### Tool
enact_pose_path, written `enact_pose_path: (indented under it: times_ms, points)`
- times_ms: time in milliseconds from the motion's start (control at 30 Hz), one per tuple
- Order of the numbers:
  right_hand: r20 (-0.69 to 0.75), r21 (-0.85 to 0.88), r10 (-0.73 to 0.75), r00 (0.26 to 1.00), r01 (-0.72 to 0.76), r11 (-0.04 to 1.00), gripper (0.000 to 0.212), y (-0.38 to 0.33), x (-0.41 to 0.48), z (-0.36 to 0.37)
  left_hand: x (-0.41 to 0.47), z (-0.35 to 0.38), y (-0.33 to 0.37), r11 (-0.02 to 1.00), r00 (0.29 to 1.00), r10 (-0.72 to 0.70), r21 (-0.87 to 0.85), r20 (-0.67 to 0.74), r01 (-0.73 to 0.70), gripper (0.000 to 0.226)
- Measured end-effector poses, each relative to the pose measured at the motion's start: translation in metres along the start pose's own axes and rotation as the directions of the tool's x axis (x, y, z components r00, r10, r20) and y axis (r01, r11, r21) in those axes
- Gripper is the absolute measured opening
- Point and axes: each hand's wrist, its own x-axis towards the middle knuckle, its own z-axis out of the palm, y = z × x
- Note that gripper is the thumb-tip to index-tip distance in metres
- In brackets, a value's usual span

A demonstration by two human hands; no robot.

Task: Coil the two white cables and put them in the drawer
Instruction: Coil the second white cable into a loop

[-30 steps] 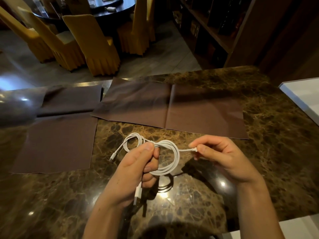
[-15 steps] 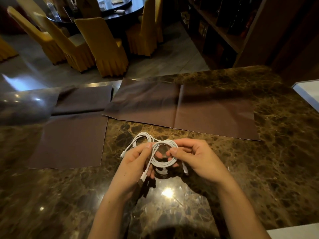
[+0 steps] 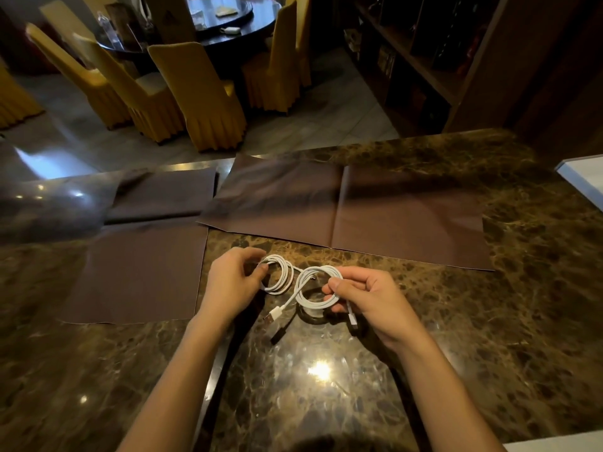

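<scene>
Head view, looking down, and both hands are busy just below the frame's centre: the left hand (image 3: 233, 285) has its fingers curled onto the left coil (image 3: 280, 275), a small ring of white cable, while the right hand (image 3: 368, 301) pinches the right coil (image 3: 318, 290), a slightly larger white loop, between thumb and fingertips. The two coils sit side by side, touching or nearly so where a strand crosses between them; whether that strand joins them I cannot tell. A USB plug (image 3: 273, 315) trails out toward the lower left of the right coil, and a second connector (image 3: 352, 319) hangs beneath the right hand's fingers. Both coils are just above the brown marble countertop (image 3: 326, 386), whose polished face throws back a bright lamp glare near the bottom centre. Beyond the hands, a creased brown cloth (image 3: 375, 213) lies flat across the middle of the frame, and another brown cloth (image 3: 143, 269) is spread at the left. A white edge (image 3: 584, 181) pokes in at the right border. Further back, upper left, yellow-covered chairs (image 3: 195, 93) ring a dark round table (image 3: 235, 21), with dark wooden shelving (image 3: 424, 53) at upper right.
</scene>
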Motion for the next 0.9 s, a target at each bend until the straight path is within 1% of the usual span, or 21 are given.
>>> enact_pose_path:
  times_ms: [67,133,200,300,433,500,633,733,900]
  points:
    - [0.002,0.01,-0.001,1.0,0.001,1.0,0.019,0.001,0.001,-0.001,0.01,0.005,-0.002,0.991,0.998,0.038,0.13,0.042,-0.043,0.035]
    - [0.001,0.024,-0.002,1.0,0.002,1.0,0.019,0.003,0.003,-0.003,0.018,0.009,-0.005,0.978,0.996,0.045,0.202,0.078,-0.06,0.04]
    - [0.003,0.041,-0.003,1.0,0.003,0.999,0.018,0.004,0.005,-0.004,0.022,0.011,-0.006,0.97,0.996,0.04,0.237,0.078,-0.058,0.039]
    - [0.016,0.036,0.0,1.0,-0.001,0.999,0.019,0.003,0.006,-0.005,0.025,0.01,-0.003,0.964,0.996,0.034,0.261,0.078,-0.053,0.03]
    - [0.019,0.024,0.013,1.0,-0.014,1.0,0.019,0.002,0.004,-0.004,0.022,0.009,0.001,0.984,0.997,-0.027,0.18,0.074,0.014,0.025]
    - [0.017,0.012,0.012,1.0,-0.013,1.0,0.019,0.001,0.002,-0.002,0.02,0.007,0.0,0.989,0.998,-0.032,0.143,0.062,0.023,0.023]
    - [-0.003,-0.036,-0.003,1.0,0.003,0.999,0.019,-0.002,-0.006,0.005,0.013,-0.001,-0.004,0.997,0.999,-0.022,0.073,0.026,0.02,0.02]
    - [-0.009,-0.059,-0.021,1.0,0.02,0.998,0.019,-0.002,-0.013,0.01,0.005,-0.009,-0.003,1.0,1.0,-0.011,-0.017,-0.005,0.01,0.017]
    - [-0.04,-0.082,-0.055,0.998,0.051,0.995,0.022,-0.001,-0.026,0.018,-0.009,-0.025,-0.006,0.99,0.999,0.015,-0.143,-0.03,-0.019,0.021]
